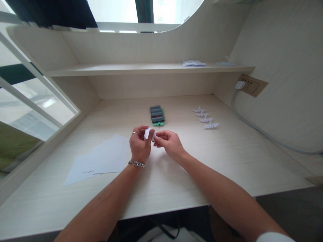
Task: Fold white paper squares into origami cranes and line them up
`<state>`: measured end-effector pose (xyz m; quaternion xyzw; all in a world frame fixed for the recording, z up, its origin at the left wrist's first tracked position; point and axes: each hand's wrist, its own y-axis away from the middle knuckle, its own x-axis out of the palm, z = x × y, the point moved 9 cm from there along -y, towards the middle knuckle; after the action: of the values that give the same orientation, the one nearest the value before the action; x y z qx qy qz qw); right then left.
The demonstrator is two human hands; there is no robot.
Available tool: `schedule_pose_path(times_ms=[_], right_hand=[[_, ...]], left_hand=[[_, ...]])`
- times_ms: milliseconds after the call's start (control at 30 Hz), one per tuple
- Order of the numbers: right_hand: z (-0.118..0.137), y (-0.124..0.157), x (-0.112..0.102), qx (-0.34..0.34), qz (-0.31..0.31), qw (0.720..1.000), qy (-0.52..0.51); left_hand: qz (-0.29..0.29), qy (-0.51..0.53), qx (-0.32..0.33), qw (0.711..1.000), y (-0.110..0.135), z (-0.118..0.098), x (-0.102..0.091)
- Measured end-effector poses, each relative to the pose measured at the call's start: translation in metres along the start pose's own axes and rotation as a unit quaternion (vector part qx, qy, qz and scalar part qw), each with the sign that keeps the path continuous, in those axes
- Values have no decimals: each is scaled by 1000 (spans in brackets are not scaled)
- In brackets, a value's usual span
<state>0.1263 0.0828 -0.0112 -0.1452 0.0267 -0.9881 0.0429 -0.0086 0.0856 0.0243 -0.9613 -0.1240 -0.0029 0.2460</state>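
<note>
Both hands meet above the middle of the pale wooden desk (227,161). My left hand (139,145), with a ring and a chain bracelet, pinches a small folded piece of white paper (147,132). My right hand (168,142) pinches the same paper from the right, fingers pressed together. Most of the paper is hidden by my fingers. Loose white paper sheets (101,159) lie flat to the left of my left hand.
A phone in a green case (157,115) lies just behind my hands. Several white paper cranes (206,118) stand in a row at the right. Papers (193,63) rest on the shelf above. A grey cable (262,132) runs from a wall socket (248,85).
</note>
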Motion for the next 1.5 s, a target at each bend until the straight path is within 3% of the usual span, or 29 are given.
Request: schedule_pose_path(times_ms=[167,433,767,933,1167,1500], right_hand=[[3,-1,-8,-6,-24,999,41],[22,-1,-18,-117,-51,983,133],[19,-4,-22,-115,-54,987,101],[20,-6,-23,-97,-52,992,53],[23,-5,-26,-86,-73,993,45],[18,-12,-30,-84,-46,993,72]], left_hand=[[48,49,-20,997,0,2,6],[114,57,-35,991,5,9,18],[141,4,-38,989,8,9,21],[152,37,-58,986,9,8,25],[148,77,-52,985,6,6,24],[167,15,-63,984,5,9,22]])
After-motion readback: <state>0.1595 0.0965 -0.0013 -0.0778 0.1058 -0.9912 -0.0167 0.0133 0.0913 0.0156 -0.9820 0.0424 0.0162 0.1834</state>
